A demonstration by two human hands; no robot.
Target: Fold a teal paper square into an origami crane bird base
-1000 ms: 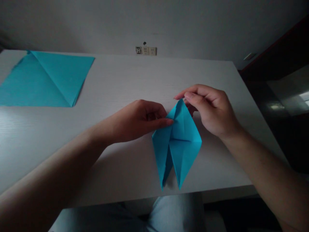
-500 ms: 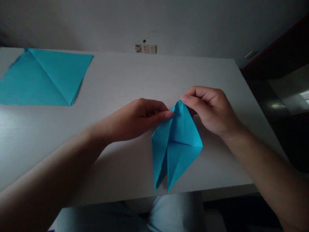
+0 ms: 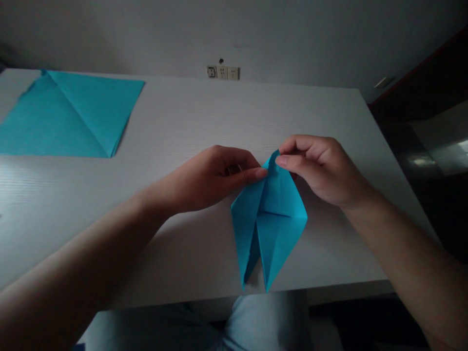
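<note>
A folded sheet of blue origami paper (image 3: 281,229) hangs between my hands over the near part of the table. It is kite-shaped, with a crosswise crease and two long points directed at me, a gap between them. My left hand (image 3: 234,173) pinches its upper left edge, thumb on top and fingers behind. Close to the top tip, my right hand (image 3: 318,163) grips the upper right edge between thumb and fingers. The fingertips behind the paper are hidden.
On the far left of the white table (image 3: 175,117) lies a stack of larger blue paper (image 3: 73,117) with a diagonal crease. Wall sockets (image 3: 222,72) sit just above the table's back edge. My legs (image 3: 263,319) are below the front edge.
My right thumb has slid a little down from the tip, so the tip now shows. The two lower points have swung slightly right and stand further apart.
</note>
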